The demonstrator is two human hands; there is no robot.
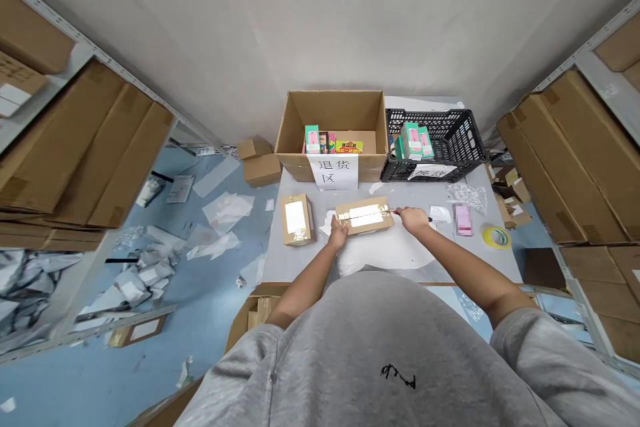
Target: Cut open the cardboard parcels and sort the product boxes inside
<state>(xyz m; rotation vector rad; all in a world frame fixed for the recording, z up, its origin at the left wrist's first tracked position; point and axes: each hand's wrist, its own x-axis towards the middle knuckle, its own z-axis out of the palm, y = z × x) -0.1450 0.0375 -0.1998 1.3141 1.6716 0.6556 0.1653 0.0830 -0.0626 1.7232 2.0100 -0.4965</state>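
You are steadying a kraft mailer box (363, 215) at 12 o'clock on the bench (285, 260), with gold-tinted tape (344, 217) running across its top. Your left hand (339, 235) is bearing down on the near edge, its grip closed against the cardboard, though you cannot tell from here whether it is clamping. Your right hand (413, 219) is closing its grip around a slim dark tool (397, 212), whose red-tipped end is meeting the box's right end. Pinning the box flat is serving you well, keeping it from sliding on the white plastic bag (380, 252) beneath. A second kraft box (297, 219) is sitting at 9 o'clock, and a roll of yellow tape (497, 237) at 3 o'clock.
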